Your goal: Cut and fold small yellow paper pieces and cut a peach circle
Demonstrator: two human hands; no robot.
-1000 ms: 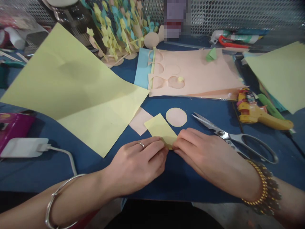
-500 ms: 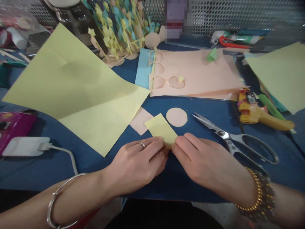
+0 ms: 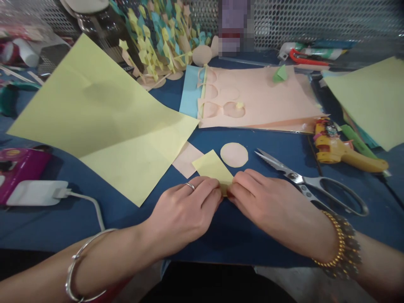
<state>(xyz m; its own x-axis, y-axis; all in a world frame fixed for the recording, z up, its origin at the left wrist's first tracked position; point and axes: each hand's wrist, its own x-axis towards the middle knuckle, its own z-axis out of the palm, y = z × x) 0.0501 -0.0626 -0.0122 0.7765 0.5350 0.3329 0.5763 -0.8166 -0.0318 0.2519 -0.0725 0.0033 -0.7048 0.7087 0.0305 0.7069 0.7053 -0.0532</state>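
My left hand (image 3: 186, 210), wearing a ring, and my right hand (image 3: 268, 202) meet at the near end of a small pale yellow paper rectangle (image 3: 212, 167). Both pinch its lower edge between fingers and thumbs, and the end is hidden by my fingertips. Just beyond it lie a peach paper disc (image 3: 234, 154) and a peach paper square (image 3: 186, 160). Kitchen scissors (image 3: 303, 181) with a serrated blade lie shut beside my right hand, not touching it. A large folded yellow sheet (image 3: 104, 122) lies left of my left hand.
A peach sheet with cut circles (image 3: 261, 97) lies on the blue table cover (image 3: 252, 240). A yellow glue gun (image 3: 341, 153) and another yellow sheet (image 3: 369, 97) are at right. A white charger (image 3: 34, 192) and pink box (image 3: 19, 168) are at left; paper garlands (image 3: 158, 42) rise behind.
My hands have drawn slightly closer and higher on the yellow rectangle, and its visible part looks a little shorter. The view has shifted slightly.
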